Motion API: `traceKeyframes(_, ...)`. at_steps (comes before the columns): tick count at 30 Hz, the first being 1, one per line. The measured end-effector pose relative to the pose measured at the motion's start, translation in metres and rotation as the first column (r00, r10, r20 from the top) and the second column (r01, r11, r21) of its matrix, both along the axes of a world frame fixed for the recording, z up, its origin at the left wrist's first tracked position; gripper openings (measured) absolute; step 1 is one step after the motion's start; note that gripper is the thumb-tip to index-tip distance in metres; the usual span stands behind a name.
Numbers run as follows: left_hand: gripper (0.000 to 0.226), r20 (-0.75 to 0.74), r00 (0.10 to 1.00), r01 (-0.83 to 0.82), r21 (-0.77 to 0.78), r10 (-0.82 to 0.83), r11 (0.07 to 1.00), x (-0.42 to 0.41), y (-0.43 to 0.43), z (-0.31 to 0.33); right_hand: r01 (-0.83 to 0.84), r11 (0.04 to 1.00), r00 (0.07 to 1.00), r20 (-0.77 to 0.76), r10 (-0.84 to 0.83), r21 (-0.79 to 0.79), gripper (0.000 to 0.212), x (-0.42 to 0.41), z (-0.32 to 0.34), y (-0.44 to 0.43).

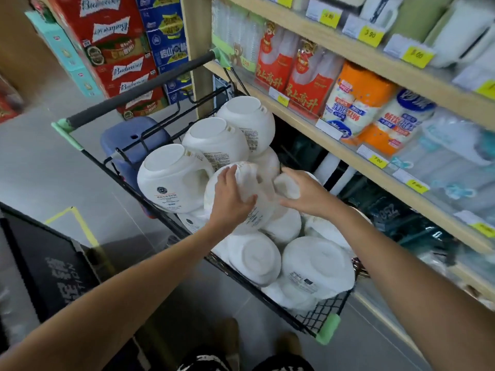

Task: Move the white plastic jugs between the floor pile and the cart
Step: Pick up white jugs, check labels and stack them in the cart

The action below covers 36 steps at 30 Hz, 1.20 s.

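The tilted white plastic jug [263, 195] lies on top of the heap in the middle of the black wire cart [325, 310], about halfway between the handle end and the near green-padded corner. It sits straight ahead of the person, between the two hands.

Its long axis seems to run away from the person and slightly to the left. The flat base points up toward the handle end, and the neck is buried among the other white plastic jugs [317, 263] below, so the neck cannot be seen.

The left hand [231, 195] is on the tilted white plastic jug, fingers spread and curved over its left flank and the thumb hooked across the front. The right hand [302, 194] has straight fingers and its palm turned inward. It is at the jug's right flank or just short of it; blur hides whether they touch.

The hands are apart, with the jug's width between them. The left hand is nearer and already has hold, so the right probably has to close in on the opposite side before a lift up over the cart's left rim.

No floor pile is in view.
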<state>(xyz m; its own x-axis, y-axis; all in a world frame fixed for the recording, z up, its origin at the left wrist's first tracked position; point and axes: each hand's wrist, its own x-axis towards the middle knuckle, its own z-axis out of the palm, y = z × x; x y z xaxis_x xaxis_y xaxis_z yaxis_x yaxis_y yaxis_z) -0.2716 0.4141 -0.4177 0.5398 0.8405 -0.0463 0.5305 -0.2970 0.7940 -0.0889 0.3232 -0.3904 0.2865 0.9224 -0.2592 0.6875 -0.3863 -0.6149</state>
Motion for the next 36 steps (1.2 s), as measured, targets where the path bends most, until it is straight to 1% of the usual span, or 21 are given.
traceKeyframes(3,0.082,-0.057,0.979,0.195,0.024,-0.194,0.98,0.033,-0.005,0.025,0.196,0.981,0.979,-0.054,-0.194,0.018,0.08,0.022,0.021,-0.048)
traceKeyframes(8,0.081,-0.078,0.901,0.434,0.1,-0.428,0.895,0.105,-0.045,0.068,0.472,0.877,0.874,-0.171,-0.454,0.083,0.076,0.052,0.056,-0.137)
traceKeyframes(11,0.083,-0.032,0.829,0.559,0.029,-0.558,0.829,0.149,-0.093,0.093,0.583,0.804,0.81,-0.171,-0.561,0.121,0.072,0.069,0.078,-0.199)
traceKeyframes(14,0.086,0.033,0.737,0.676,-0.022,-0.675,0.737,0.182,-0.15,0.114,0.662,0.73,0.75,-0.15,-0.644,0.172,0.069,0.082,0.101,-0.271)
traceKeyframes(18,0.086,0.095,0.666,0.746,-0.043,-0.74,0.665,0.219,-0.238,0.144,0.733,0.631,0.676,-0.163,-0.719,0.256,0.064,0.091,0.139,-0.375)
traceKeyframes(19,0.084,0.118,0.646,0.763,-0.053,-0.755,0.644,0.226,-0.264,0.152,0.743,0.614,0.663,-0.168,-0.73,0.267,0.063,0.09,0.148,-0.401)
traceKeyframes(22,0.076,0.177,0.574,0.817,-0.054,-0.799,0.575,0.248,-0.35,0.175,0.761,0.577,0.629,-0.119,-0.768,0.298,0.06,0.089,0.172,-0.48)
traceKeyframes(25,0.068,0.206,0.517,0.853,-0.037,-0.831,0.521,0.266,-0.441,0.191,0.795,0.506,0.572,-0.136,-0.809,0.335,0.056,0.085,0.186,-0.559)
traceKeyframes(28,0.061,0.244,0.455,0.888,-0.042,-0.857,0.459,0.281,-0.526,0.201,0.811,0.446,0.523,-0.126,-0.843,0.378,0.053,0.085,0.194,-0.635)
traceKeyframes(30,0.062,0.259,0.409,0.91,-0.047,-0.875,0.412,0.292,-0.578,0.203,0.846,0.354,0.454,-0.192,-0.87,0.399,0.052,0.086,0.195,-0.682)
traceKeyframes(32,0.061,0.272,0.375,0.926,-0.06,-0.886,0.373,0.302,-0.623,0.201,0.869,0.283,0.385,-0.196,-0.902,0.405,0.051,0.086,0.193,-0.72)
traceKeyframes(34,0.057,0.269,0.351,0.935,-0.058,-0.897,0.349,0.31,-0.658,0.196,0.879,0.25,0.358,-0.217,-0.908,0.406,0.049,0.087,0.188,-0.752)
traceKeyframes(36,0.056,0.268,0.306,0.952,-0.073,-0.913,0.298,0.321,-0.704,0.193,0.895,0.211,0.312,-0.216,-0.925,0.392,0.047,0.09,0.184,-0.795)
